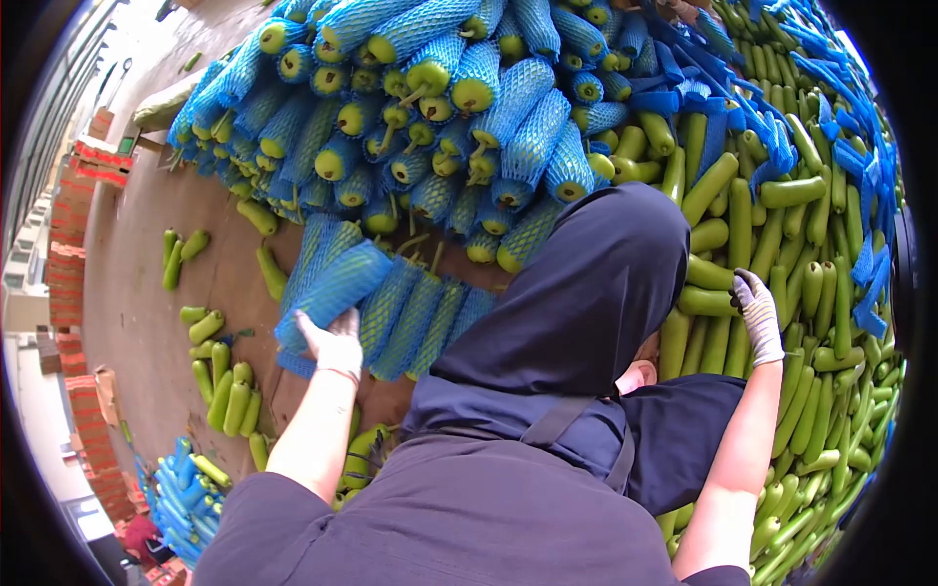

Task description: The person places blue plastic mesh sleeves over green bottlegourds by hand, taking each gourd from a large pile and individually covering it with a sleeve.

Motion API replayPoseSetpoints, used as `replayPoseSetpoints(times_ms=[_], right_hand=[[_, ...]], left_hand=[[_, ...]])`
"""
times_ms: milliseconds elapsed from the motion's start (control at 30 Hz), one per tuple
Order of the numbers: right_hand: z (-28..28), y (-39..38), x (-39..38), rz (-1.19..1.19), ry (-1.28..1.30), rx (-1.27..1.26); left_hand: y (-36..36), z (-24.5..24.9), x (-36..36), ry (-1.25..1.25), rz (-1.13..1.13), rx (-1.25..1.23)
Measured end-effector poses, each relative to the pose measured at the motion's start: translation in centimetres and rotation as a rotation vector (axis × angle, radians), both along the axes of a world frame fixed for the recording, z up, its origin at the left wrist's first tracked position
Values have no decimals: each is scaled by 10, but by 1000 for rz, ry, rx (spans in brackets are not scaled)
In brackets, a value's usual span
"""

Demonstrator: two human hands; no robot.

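My left hand (pixel 332 344), in a pale glove, is closed on a blue foam net sleeve (pixel 347 273). No green shows through this sleeve. Beneath and beside it, a row of sleeved gourds (pixel 396 308) lies on the floor. To the right, my right hand (pixel 759 317), gloved too, has its fingers curled at the end of a long green gourd (pixel 707 273). Another bare gourd (pixel 705 301) lies just below that one, against the same hand. My bent knee (pixel 625 234) rises between the two hands.
Sleeved gourds form a tall stack (pixel 420 98) in front. Bare gourds (pixel 811 391) heap up along the right, with loose blue sleeves (pixel 772 146) strewn over them. Several loose gourds (pixel 234 400) lie on the brown floor (pixel 137 283) at left, near stacked cartons (pixel 68 283).
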State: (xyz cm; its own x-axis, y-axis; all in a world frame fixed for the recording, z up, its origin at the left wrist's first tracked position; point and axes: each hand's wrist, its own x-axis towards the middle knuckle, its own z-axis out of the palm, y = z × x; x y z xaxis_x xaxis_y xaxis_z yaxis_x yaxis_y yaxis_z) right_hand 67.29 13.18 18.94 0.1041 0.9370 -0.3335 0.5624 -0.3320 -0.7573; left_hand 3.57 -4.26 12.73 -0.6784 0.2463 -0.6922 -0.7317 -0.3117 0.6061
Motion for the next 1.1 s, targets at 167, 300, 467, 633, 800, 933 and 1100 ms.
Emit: replayPoseSetpoints(times_ms=[167,300,467,633,800,933,1100], right_hand=[[6,5,-11,42,10,-19],[9,1,-12,92,13,-4],[8,-7,-1,182,-144,73],[36,-21,-19,204,-360,128],[32,-26,-14,229,-446,97],[35,-23,-22,200,-398,137],[40,-18,-30,179,-325,202]], left_hand=[[3,8,28,-218,-246,14],[10,-9,-15,161,-978,-10],[34,47,-11,1845,-1367,-1214],[17,27,-12,1888,-1578,-1425],[37,-1,-26,1746,-1311,-1167],[136,24,-1,1853,-966,-590],[245,151,199,1171,-908,534]])
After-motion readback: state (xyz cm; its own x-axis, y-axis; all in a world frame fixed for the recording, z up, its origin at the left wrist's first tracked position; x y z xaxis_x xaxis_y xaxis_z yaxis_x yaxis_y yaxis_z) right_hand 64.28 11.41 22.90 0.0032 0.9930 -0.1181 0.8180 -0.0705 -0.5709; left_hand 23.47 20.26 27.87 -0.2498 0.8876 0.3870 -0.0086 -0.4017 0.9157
